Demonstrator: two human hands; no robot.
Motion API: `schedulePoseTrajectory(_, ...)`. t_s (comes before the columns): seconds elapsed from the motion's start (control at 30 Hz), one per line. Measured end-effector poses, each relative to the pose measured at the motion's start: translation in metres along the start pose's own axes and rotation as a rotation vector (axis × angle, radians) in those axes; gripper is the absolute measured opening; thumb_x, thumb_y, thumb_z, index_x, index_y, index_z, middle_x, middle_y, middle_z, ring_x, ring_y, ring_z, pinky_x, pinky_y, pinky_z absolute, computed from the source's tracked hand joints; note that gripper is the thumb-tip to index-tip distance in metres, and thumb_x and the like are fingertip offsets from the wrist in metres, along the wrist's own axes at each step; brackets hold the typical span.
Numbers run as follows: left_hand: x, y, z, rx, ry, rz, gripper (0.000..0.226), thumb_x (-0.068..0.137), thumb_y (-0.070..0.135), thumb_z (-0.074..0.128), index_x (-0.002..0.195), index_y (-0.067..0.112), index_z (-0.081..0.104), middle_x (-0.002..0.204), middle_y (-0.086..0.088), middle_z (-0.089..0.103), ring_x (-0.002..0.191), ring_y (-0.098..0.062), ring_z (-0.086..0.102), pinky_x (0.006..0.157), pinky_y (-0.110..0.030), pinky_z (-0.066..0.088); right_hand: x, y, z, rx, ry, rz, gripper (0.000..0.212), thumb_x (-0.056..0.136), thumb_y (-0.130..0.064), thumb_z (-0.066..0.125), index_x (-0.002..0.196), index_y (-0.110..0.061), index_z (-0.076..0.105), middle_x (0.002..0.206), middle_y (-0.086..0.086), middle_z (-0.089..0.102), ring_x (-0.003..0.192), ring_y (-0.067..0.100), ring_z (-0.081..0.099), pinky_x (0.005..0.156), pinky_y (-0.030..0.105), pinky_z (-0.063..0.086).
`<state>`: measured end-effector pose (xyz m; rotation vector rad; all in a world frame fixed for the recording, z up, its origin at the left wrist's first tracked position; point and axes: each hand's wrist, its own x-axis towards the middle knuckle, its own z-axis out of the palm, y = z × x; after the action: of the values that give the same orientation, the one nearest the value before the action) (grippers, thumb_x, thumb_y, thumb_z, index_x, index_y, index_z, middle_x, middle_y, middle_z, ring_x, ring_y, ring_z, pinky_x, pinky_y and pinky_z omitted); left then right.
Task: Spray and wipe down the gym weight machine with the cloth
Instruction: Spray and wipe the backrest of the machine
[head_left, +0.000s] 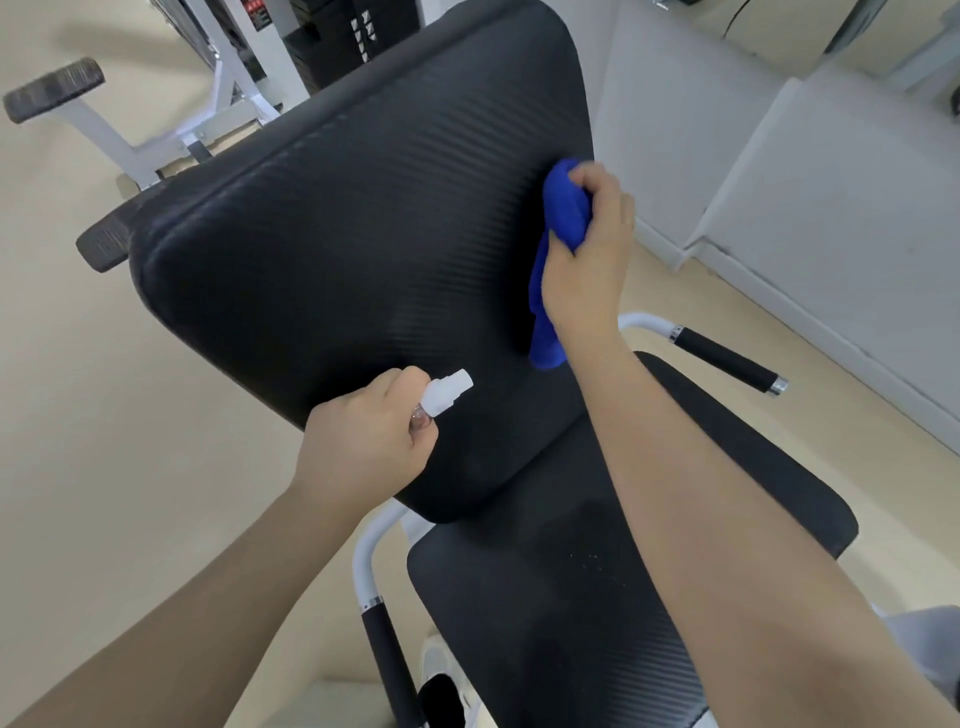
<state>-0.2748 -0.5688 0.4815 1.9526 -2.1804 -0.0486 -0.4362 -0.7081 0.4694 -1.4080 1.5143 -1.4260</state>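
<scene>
The right hand (587, 249) clutches the blue cloth (563, 218) against the backrest (337, 249), at its right edge. The left hand (363, 441) grips the spray bottle (441, 397) near the backrest's lower edge. The cloth's dangling tail could drag across unsprayed vinyl and wipe nothing.

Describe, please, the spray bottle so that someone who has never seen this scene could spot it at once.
Start at the big black back pad of the weight machine and go to its lower edge, above the seat pad. There the left hand grips a small clear spray bottle. Its white nozzle cap, poking out above the fingers, is the only white thing against the black padding; the blue cloth sits higher, in the right hand.
</scene>
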Motion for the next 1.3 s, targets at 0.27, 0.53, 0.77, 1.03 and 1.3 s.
schedulePoseTrajectory(0.27, -0.003, -0.003, 0.002, -0.061, -0.002, 0.024, 0.017, 0.072, 0.023, 0.038, 0.071, 0.012, 0.051, 0.054, 0.004, 0.044, 0.037, -0.018, 0.033, 0.036, -0.016, 0.020, -0.014, 0.049, -0.008, -0.044, 0.009, 0.092, 0.043, 0.078, 0.008, 0.038, 0.115, -0.008, 0.053, 0.113, 0.012, 0.055, 0.089, 0.003, 0.047, 0.082, 0.007, 0.036)
schedulePoseTrajectory(0.53, -0.011, -0.004, -0.016, -0.370, -0.004, -0.071, 0.010, 0.076, 0.025, 0.053, 0.075, 0.016, 0.048, 0.058, 0.004, 0.049, 0.062, -0.019, 0.047, 0.045, -0.029, 0.038, -0.057, -0.029, 0.034, -0.070, -0.106, -0.200, 0.056, 0.059, 0.010, 0.042, 0.108, -0.009, 0.062, 0.101, 0.007, 0.045, 0.088, 0.014, 0.045, 0.076, 0.019, 0.041)
schedulePoseTrajectory(0.77, -0.025, -0.020, -0.023, -0.388, -0.019, -0.035, 0.017, 0.078, 0.038, 0.049, 0.077, 0.021, 0.045, 0.057, 0.011, 0.046, 0.066, -0.011, 0.046, 0.048, -0.018, 0.032, -0.079, -0.030, 0.032, -0.228, -0.300, -0.451, 0.050, 0.061, 0.013, 0.053, 0.102, -0.011, 0.067, 0.098, 0.011, 0.049, 0.085, 0.024, 0.047, 0.070, 0.031, 0.045)
schedulePoseTrajectory(1.03, -0.045, -0.020, -0.027, -0.459, -0.068, -0.002, 0.036, 0.075, 0.044, 0.036, 0.109, 0.033, 0.030, 0.059, 0.017, 0.044, 0.047, -0.009, 0.046, 0.045, -0.019, 0.028, -0.057, -0.028, 0.009, -0.336, -0.205, -0.226, 0.055, 0.072, 0.013, 0.046, 0.117, -0.013, 0.060, 0.110, 0.011, 0.046, 0.090, 0.018, 0.046, 0.073, 0.019, 0.038)
schedulePoseTrajectory(1.3, -0.051, -0.011, -0.021, -0.285, -0.069, 0.302, 0.058, 0.087, 0.038, 0.043, 0.142, 0.028, 0.026, 0.081, 0.011, 0.042, 0.052, -0.008, 0.041, 0.040, -0.017, 0.034, -0.103, 0.000, -0.032, -0.462, -0.354, 0.001, 0.051, 0.081, 0.008, 0.049, 0.123, -0.019, 0.056, 0.108, 0.002, 0.043, 0.082, 0.015, 0.046, 0.069, 0.017, 0.032)
